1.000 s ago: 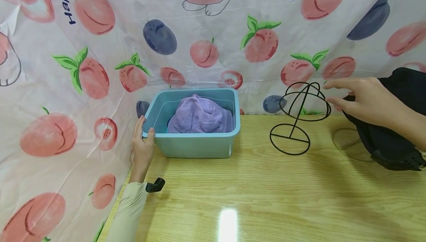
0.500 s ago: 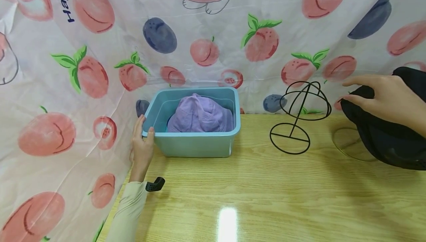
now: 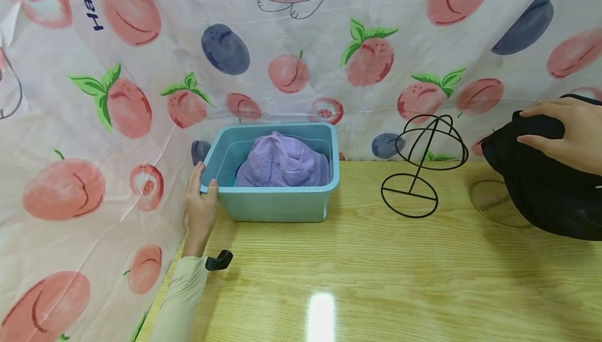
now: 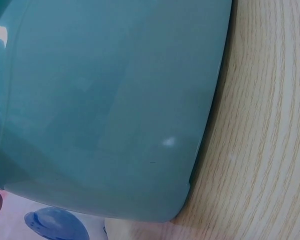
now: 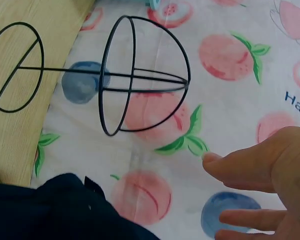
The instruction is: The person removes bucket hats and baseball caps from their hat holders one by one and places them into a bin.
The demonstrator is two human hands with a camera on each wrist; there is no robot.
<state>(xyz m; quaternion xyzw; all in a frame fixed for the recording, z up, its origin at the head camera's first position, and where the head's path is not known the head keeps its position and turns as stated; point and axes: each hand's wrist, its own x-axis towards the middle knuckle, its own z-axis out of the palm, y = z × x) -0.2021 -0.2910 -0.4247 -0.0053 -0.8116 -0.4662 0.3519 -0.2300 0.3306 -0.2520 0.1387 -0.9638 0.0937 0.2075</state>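
A pale fruit-printed cloth (image 3: 324, 59) behind and left of a wood-grain table (image 3: 400, 274) with bright glare (image 3: 321, 316).

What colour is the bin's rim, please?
The rim is light blue, clearest in the head view.

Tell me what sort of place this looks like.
Probably an indoor tabletop corner, perhaps staged: a wood-grain table with fruit-print cloth hung behind it, and a black wire stand beside a blue bin.
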